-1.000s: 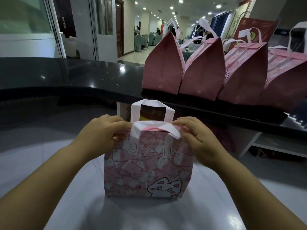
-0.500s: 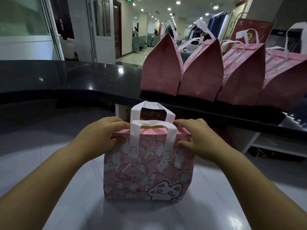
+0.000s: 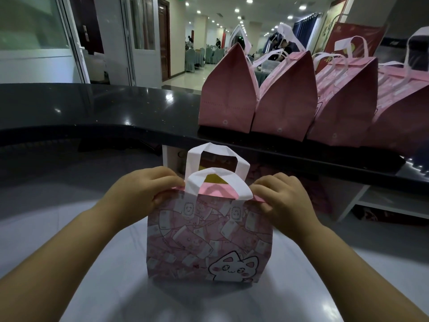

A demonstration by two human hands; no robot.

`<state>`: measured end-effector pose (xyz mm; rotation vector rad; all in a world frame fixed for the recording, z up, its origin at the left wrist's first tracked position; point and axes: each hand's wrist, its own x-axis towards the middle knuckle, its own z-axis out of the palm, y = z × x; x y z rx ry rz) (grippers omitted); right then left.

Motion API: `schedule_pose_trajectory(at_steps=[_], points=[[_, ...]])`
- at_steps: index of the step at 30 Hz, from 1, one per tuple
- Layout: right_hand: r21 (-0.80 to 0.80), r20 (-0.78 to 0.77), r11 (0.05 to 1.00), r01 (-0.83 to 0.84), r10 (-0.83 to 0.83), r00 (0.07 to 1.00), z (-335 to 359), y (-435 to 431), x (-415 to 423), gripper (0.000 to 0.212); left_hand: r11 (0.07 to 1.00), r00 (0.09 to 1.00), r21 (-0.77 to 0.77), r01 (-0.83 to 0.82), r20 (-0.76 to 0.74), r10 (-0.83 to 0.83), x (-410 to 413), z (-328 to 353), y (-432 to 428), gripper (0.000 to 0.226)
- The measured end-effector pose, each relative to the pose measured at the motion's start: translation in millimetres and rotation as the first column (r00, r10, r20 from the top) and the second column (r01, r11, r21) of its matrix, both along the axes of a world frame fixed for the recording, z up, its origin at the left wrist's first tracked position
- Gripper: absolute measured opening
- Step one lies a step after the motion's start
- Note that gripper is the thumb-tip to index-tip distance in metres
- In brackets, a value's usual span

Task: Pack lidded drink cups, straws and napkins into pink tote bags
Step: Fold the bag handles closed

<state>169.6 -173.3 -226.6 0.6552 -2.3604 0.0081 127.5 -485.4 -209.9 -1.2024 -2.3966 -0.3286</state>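
Pink tote bag (image 3: 209, 240) on table (image 3: 104, 287), top rim in pinch of left hand (image 3: 141, 194) and right hand (image 3: 281, 201), counter edge (image 3: 92, 130) behind.

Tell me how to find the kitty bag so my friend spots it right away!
Find the long black counter with a row of pink bags on top. Below it, on the pale table nearest the camera, one pink tote bag stands alone, pinched at its top edge by the left hand and right hand. The counter bags show plain ends; this one shows a white cat drawing.
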Motion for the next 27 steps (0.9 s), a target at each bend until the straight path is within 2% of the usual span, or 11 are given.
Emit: schedule_pose_trajectory(at_steps=[4, 9, 12, 14, 16, 18, 23, 27], points=[[0.009, -0.017, 0.999, -0.045, 0.045, 0.999, -6.1, 2.0, 2.8, 0.024, 0.994, 0.996, -0.112, -0.008, -0.086, -0.001, -0.1, -8.9, -4.1, 0.037], [0.032, -0.015, 0.999, -0.039, 0.04, 0.999, -11.0, 7.7, 4.7, 0.025, 0.996, 0.992, -0.084, -0.009, -0.13, -0.002, -9.3, -28.2, -11.6, 0.039], [0.004, -0.003, 1.0, -0.024, 0.024, 1.0, -13.9, 8.7, 6.3, 0.029, 0.999, 0.991, -0.011, -0.036, -0.13, 0.034, -7.4, -35.6, -9.9, 0.041], [-0.068, 0.028, 0.998, -0.011, 0.013, 1.0, -13.3, 7.3, 5.4, 0.03, 0.994, 0.994, 0.103, -0.045, -0.099, 0.055, -5.4, -39.2, -7.9, 0.039], [-0.178, 0.08, 0.984, 0.003, 0.011, 0.997, -9.5, 3.6, 2.7, 0.026, 0.965, 0.998, 0.255, -0.057, 0.005, 0.058, -3.9, -37.2, -5.6, 0.036], [-0.248, 0.117, 0.968, 0.046, -0.017, 0.993, -2.6, -2.8, -0.7, 0.018, 0.943, 0.993, 0.319, -0.1, 0.089, 0.075, -3.6, -31.6, -1.0, 0.035], [-0.215, 0.132, 0.963, 0.164, -0.138, 0.982, 10.9, -22.0, -8.7, 0.018, 0.934, 0.962, 0.246, -0.26, 0.151, 0.228, -9.3, -16.6, 16.7, 0.019], [-0.208, 0.124, 0.947, 0.243, -0.221, 0.967, 9.8, -36.3, -15.4, 0.023, 0.942, 0.952, 0.136, -0.305, 0.067, 0.299, -14.0, -14.4, 27.4, 0.025]])
